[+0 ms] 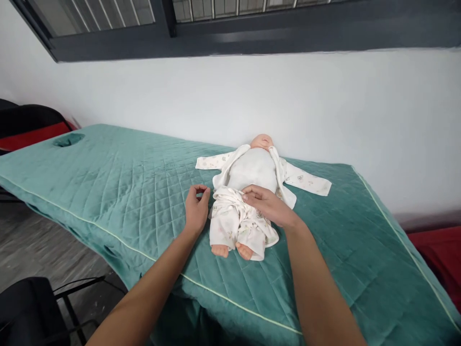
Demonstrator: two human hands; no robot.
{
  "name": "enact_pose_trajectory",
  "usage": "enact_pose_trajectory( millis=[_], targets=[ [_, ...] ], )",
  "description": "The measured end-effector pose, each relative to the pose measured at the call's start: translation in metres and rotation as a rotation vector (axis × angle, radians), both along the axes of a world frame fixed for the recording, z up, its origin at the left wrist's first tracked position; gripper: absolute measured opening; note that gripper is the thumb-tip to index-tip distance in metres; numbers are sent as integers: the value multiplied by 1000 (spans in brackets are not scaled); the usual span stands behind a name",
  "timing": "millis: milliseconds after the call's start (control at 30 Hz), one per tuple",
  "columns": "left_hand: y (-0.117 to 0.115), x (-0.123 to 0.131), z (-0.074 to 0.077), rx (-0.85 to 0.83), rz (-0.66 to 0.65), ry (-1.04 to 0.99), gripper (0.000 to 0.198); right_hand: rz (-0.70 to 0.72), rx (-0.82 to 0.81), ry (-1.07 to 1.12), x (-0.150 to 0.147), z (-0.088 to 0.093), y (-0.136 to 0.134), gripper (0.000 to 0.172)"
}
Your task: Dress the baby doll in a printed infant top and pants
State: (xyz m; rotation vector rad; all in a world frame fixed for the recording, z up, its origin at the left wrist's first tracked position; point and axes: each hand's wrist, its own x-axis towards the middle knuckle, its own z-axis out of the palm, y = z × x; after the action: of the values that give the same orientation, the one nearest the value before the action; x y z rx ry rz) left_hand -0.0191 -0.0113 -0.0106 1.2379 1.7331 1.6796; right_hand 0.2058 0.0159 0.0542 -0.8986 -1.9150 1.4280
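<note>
A baby doll (264, 141) lies on its back on a green quilted cover, its feet toward me. Its patterned white jacket (306, 180) is spread open, sleeves out to both sides, over a white torso (253, 168). Patterned white trousers (225, 223) are bunched at the waist, and the bare feet show below the cuffs. My right hand (266, 204) lies across the front of the trousers, thumb and fingers closed on the bunched waistband. Beside the trousers on the left is my left hand (197, 207), fingers curled and thumb close to the index finger, with nothing visible in it.
The green cover (118, 178) drapes over a long padded table with a face hole (69, 140) at its far left. A white wall (216, 96) and a dark window frame (270, 36) rise behind. Black chairs (29, 307) stand left; red fabric (439, 254) is at right.
</note>
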Motion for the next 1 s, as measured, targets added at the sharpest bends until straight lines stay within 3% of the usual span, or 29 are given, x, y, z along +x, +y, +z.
enact_pose_trajectory(
  millis=[167, 300, 367, 433, 533, 633, 833, 1000],
  targets=[
    [60, -10, 3, 7, -50, 37, 20, -256, -3, 159, 7, -4, -1, 26],
    [113, -14, 1, -68, -239, 126, 23, -726, 158, 293, 27, -15, 15, 23],
    [132, -15, 1, -113, -326, 166, 25, -990, 261, 215, 43, -26, 29, 22],
    [144, -16, 1, -177, -418, 229, 28, -1143, 272, 2, 59, -36, 41, 24],
    [151, -19, 1, -223, -548, 275, 34, -1157, 176, -324, 73, -47, 51, 38],
    [149, -23, 3, -191, -572, 160, 39, -1089, 115, -472, 74, -49, 52, 43],
    [140, -33, 14, -238, -492, -385, 51, -987, 42, -517, 71, -48, 52, 39],
    [137, -53, 22, -371, -412, -299, 45, -961, -26, -471, 71, -46, 49, 41]
  ],
)
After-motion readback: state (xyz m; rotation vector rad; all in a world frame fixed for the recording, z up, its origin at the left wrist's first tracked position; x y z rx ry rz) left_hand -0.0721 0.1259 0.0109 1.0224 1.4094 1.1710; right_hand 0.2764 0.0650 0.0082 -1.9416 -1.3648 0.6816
